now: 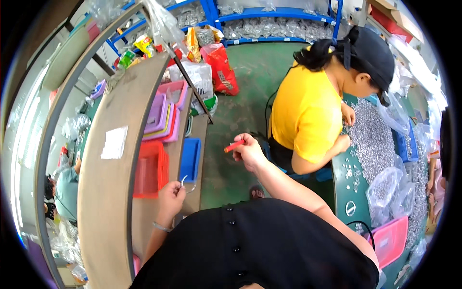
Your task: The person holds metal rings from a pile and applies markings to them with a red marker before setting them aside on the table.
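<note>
Good handling here rests on two light, steady pinches, one in each hand. The right hand [249, 153] has its grip closed on a slim red stick [234, 146], thumb against fingers, with the stick's orange end pointing out to the left; it hangs above the floor, off the right edge of the lower shelf [194, 201]. A firm hold around the middle of the stick serves best, so that it neither rolls nor tips down. The left hand [172, 198] has a narrow grip on a thin pale bent piece [184, 178] that sticks up from its fingertips, over the lower shelf toward its right edge; what the piece is, I cannot tell. Something so slight probably bends or slips easily, so a gentle pinch is wiser than a squeeze, with the free end clear of the blue tray [190, 159] and the stacked red bins [150, 168] just beside it. The right arm needs care too: a co-worker [308, 111] sits near it at the left edge of the green surface [342, 183], bent over small metal parts [370, 139], so the elbow is better tucked in.
</note>
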Tool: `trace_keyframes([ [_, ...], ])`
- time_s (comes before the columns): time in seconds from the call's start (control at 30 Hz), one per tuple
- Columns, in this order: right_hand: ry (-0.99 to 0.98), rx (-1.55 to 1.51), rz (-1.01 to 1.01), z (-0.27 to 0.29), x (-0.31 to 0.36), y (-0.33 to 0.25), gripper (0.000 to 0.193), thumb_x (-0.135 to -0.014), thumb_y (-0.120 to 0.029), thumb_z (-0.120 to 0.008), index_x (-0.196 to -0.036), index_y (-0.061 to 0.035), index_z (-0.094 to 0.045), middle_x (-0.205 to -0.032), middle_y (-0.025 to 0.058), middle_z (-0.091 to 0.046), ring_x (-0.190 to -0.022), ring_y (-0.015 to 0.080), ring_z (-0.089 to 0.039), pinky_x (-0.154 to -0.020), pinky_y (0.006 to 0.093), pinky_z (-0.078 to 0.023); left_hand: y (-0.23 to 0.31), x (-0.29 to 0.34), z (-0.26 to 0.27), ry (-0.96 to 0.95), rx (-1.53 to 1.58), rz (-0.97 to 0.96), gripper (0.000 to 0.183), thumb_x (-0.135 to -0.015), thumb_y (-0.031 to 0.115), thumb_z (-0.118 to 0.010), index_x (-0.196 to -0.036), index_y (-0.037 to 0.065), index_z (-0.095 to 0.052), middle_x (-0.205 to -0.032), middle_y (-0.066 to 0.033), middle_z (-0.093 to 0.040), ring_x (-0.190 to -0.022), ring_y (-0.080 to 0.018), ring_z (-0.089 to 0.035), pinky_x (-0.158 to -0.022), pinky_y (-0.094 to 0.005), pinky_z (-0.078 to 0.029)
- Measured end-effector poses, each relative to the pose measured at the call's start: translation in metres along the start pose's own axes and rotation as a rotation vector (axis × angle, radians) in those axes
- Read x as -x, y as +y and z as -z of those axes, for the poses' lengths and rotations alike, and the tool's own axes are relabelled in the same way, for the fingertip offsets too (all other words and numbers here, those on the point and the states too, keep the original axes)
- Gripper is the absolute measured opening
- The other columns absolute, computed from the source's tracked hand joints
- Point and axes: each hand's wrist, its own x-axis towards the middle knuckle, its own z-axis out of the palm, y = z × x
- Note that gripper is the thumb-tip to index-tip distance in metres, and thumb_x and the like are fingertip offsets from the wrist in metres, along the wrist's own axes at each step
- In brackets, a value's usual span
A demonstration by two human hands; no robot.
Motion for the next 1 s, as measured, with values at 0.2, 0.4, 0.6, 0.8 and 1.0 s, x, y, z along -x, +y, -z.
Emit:
trace_keyframes([
  [0.2,0.107,-0.144,0.02,-0.025,-0.165,-0.058,0.016,-0.076,0.003,-0.052,-0.086,-0.0058,-0.043,-0.068,0.0063,-0.052,-0.049,0.0151,-0.051,-0.04,0.0277,-0.041,0.043,-0.125,-0.002,0.018,-0.032,-0.09,0.009,-0.077,-0.001,-0.055,-0.07,0.001,-0.049,-0.057,0.0031,-0.044,-0.051,-0.0013,-0.041,-0.044,-0.0174,-0.032],
  [0.4,0.242,-0.254,0.073,-0.027,-0.318,-0.099,0.014,-0.078,0.002,-0.05,-0.086,-0.0065,-0.042,-0.069,0.0074,-0.051,-0.048,0.0155,-0.051,-0.041,0.0275,-0.042,0.013,-0.256,0.001,0.027,0.039,-0.052,0.01,-0.078,-0.001,-0.054,-0.07,0.001,-0.048,-0.057,0.0025,-0.045,-0.052,-0.0017,-0.042,-0.045,-0.0172,-0.033],
  [0.6,0.429,-0.27,0.204,0.028,-0.45,-0.153,0.017,-0.076,0.004,-0.05,-0.087,-0.0069,-0.043,-0.07,0.0072,-0.052,-0.053,0.0172,-0.052,-0.043,0.0297,-0.042,0.016,-0.436,-0.041,-0.13,0.138,-0.133,0.011,-0.079,0.001,-0.055,-0.071,0.002,-0.048,-0.057,0.006,-0.044,-0.051,0.0002,-0.039,-0.044,-0.0158,-0.03],
  [0.8,0.698,-0.287,0.224,0.115,-0.519,-0.193,0.018,-0.077,0.005,-0.047,-0.09,-0.0051,-0.041,-0.069,0.0077,-0.05,-0.049,0.0169,-0.05,-0.04,0.0292,-0.041,0.053,-0.597,-0.1,-0.266,0.248,-0.202,0.012,-0.079,0.001,-0.056,-0.071,0.002,-0.048,-0.06,0.0056,-0.044,-0.051,0.0004,-0.038,-0.045,-0.0157,-0.029],
  [1.0,0.853,-0.31,0.265,0.214,-0.617,-0.251,0.02,-0.075,0.008,-0.042,-0.09,-0.0051,-0.042,-0.071,0.0081,-0.051,-0.053,0.0174,-0.05,-0.044,0.0293,-0.041,0.094,-0.756,-0.193,-0.322,0.284,-0.275,0.012,-0.079,0.002,-0.056,-0.071,0.002,-0.048,-0.059,0.0059,-0.043,-0.051,0.0002,-0.038,-0.044,-0.0159,-0.029],
])
